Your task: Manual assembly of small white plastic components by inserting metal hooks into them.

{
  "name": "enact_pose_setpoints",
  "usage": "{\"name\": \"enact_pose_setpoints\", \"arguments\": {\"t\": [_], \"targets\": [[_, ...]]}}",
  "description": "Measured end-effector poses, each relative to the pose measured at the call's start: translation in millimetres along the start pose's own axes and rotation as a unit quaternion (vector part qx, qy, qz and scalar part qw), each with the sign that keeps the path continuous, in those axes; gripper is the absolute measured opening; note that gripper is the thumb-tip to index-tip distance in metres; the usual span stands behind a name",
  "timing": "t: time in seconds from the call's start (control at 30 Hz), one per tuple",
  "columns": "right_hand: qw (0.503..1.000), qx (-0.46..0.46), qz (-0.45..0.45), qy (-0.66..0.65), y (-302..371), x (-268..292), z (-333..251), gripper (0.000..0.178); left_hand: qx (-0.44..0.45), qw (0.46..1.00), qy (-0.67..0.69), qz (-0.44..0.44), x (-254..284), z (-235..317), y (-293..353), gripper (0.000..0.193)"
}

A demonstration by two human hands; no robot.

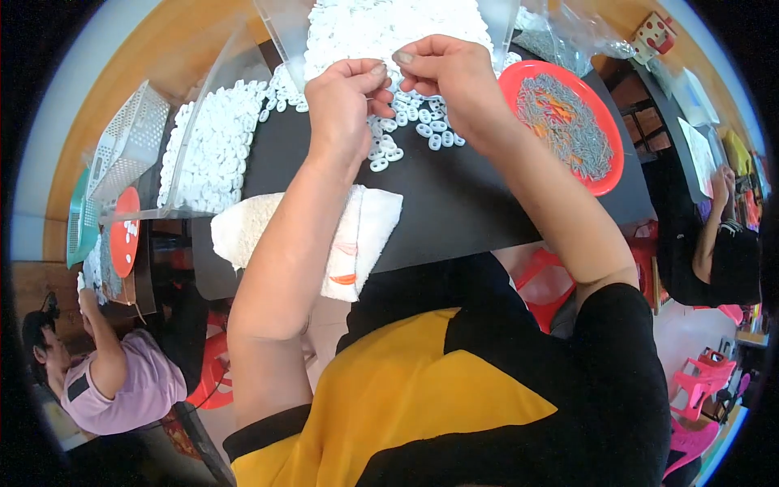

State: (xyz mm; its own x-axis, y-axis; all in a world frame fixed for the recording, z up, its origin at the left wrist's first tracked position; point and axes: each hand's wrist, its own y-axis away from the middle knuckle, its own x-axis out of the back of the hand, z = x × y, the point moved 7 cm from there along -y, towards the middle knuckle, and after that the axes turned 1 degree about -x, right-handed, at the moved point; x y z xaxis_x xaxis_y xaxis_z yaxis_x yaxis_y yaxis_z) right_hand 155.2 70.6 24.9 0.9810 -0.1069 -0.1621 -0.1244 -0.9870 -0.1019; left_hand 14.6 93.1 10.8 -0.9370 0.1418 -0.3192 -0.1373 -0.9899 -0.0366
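Over the far part of the dark table, my left hand (345, 97) is closed in a pinch, fingertips turned toward my other hand. Close beside it, my right hand (449, 77) pinches thumb against fingers as well. Whatever either holds is too small or hidden to make out. Beneath and around the hands lie loose white oval pieces with two holes (436, 141). Just beyond them a clear bin (280, 36) is heaped with more white pieces. To the right of my right wrist sits a red plate (614, 162) full of small grey pin-like parts and some orange ones.
A folded towel (377, 215) lies under my left forearm at the table edge. Left stands another clear bin (174, 213) of white pieces, near a white basket (130, 142). People work at both sides, one in a pink shirt (130, 381). A plastic bag (560, 45) lies far right.
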Motion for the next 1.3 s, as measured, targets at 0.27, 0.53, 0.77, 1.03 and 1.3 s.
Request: {"name": "enact_pose_setpoints", "arguments": {"t": [0.27,0.53,0.77,1.03,1.3], "targets": [[0.999,0.001,0.004,-0.032,2.5,0.0,9.3,0.01,0.024,0.999,0.024,-0.01,-5.5,-5.0,4.5,0.007],[0.997,0.064,-0.02,0.024,5.2,5.6,4.6,0.011,0.017,0.999,0.025,-0.017,-7.6,-4.8,6.4,0.008],[0.998,0.039,-0.042,0.017,2.1,6.0,10.0,0.012,-0.023,1.0,0.002,-0.018,-10.3,1.4,7.3,0.008],[0.995,0.061,-0.046,0.064,0.2,6.3,6.4,0.013,-0.035,0.999,-0.009,-0.029,-10.9,3.4,7.2,0.01],[0.988,0.076,-0.068,0.116,-1.2,6.4,1.2,0.014,-0.022,0.999,-0.02,-0.012,-7.9,4.0,8.3,0.012]]}}
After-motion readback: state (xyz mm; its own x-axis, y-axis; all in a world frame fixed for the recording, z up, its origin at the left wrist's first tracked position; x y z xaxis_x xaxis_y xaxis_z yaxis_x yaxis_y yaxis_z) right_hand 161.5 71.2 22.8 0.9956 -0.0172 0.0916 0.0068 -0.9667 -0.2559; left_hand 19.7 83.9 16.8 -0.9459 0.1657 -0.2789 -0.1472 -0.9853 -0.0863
